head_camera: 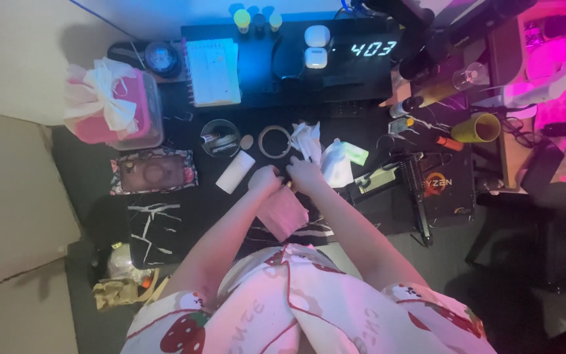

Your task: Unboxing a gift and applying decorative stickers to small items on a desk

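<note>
At the middle of the black table | pink cloth is pinched at its top edge by left hand and right hand, both closed on it | step judged: folding | next calls for a steady two-handed crease; tape ring just beyond.

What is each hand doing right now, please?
Left hand: closed over the top edge of the pink rectangular fabric piece.
Right hand: closed on the same pink piece; whether it holds anything else cannot be told.

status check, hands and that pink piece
Left hand and right hand together over pink piece. Grip unclear. Crumpled tissue close beyond.
</note>
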